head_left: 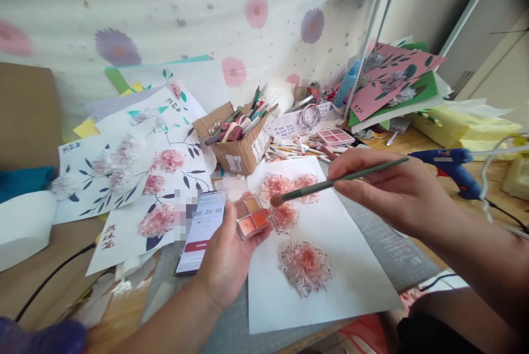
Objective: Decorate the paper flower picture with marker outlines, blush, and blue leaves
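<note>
My left hand holds a small four-pan makeup palette in brown, yellow-brown, peach and orange. In my right hand is a makeup brush with a green handle, pinched between thumb and fingers. Its soft tip hovers just right of the palette, over the white paper. On that sheet sit several ruffled flowers, pinkish-red at the centre with dark-flecked edges; the biggest flower lies nearest me. A phone showing a timer lies behind my left hand.
Finished flower pictures spread out at the left. A cardboard box of brushes and pens stands behind the paper, beside scattered pencils and another palette. At the right are a blue glue gun with its cord and a metal rack post.
</note>
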Motion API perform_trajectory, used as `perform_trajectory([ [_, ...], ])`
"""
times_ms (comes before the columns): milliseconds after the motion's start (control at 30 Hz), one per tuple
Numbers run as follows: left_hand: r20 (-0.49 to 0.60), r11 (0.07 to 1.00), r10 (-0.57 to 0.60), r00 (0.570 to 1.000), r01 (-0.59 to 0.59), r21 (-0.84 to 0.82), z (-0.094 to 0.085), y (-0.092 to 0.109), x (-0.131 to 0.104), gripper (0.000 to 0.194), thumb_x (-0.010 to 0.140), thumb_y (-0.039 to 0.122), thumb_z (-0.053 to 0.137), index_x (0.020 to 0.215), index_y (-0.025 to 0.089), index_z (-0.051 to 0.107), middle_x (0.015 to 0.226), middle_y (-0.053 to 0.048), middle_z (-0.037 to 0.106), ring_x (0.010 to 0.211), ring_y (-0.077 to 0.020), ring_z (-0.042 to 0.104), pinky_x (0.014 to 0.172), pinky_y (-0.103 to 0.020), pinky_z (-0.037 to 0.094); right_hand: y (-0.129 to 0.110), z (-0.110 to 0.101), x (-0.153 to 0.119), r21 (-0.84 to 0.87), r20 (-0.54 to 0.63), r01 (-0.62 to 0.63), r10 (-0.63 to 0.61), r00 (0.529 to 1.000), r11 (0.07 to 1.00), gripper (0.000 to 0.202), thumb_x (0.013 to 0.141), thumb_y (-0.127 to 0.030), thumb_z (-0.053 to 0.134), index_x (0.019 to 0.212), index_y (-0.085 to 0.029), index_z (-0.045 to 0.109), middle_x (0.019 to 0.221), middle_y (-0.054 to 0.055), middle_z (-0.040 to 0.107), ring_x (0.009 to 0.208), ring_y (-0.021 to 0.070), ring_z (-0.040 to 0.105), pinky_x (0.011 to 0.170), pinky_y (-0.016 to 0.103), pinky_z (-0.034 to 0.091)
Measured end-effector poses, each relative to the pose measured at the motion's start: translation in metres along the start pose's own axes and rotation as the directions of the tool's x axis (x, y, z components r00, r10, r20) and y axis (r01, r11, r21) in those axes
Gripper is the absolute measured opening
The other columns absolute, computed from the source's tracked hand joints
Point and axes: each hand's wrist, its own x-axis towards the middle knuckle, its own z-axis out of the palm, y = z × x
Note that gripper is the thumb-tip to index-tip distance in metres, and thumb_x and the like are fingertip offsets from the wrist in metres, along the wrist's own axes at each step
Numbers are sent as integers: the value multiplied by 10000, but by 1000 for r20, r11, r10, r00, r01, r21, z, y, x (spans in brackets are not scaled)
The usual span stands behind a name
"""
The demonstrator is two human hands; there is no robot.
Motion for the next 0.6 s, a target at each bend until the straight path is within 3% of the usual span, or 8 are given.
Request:
perform_trajectory([
  [167,57,1000,-2,998,2,1,0,-2,-5,448,976,445,325,1242,150,533,995,-124,676,889,-216,626,812,-374,498,-14,12,-6,134,192,64,-89,977,989,90,807,-120,591,851,-182,641,825,31,661,755,135,615,694,246,488],
  [300,79,1000,6,997,-6,0,0,-2,-5,450,973,454,334,1276,171,509,1045,-118,666,898,-207,622,813,-366,500,-16,12,-7,161,185,83,-113,976,983,131,786,-71,592,854,-166,651,846,45,667,798,147,615,732,263,489],
  [433,104,1000,1,995,-2,8,-2,-3,-1,453,961,457,379,1280,164,511,1088,-134,653,962,-233,614,824,-378,505,-9,3,-2,172,252,121,-163,954,978,217,740,1,544,829,-154,667,851,50,667,805,151,610,723,262,486],
  [500,90,1000,-4,996,3,14,-4,-3,1,460,950,461,408,1275,154,515,1121,-143,639,987,-242,608,836,-388,507,2,-5,1,97,210,76,-95,973,992,194,716,-17,545,784,-157,661,805,46,664,776,159,609,709,270,481],
  [600,51,1000,-10,999,9,14,-7,-3,4,446,948,455,420,1259,154,526,1163,-139,619,999,-242,602,860,-407,506,24,-19,3,-125,78,-87,97,992,988,108,710,-100,554,708,-167,638,705,36,630,676,164,588,624,281,463],
])
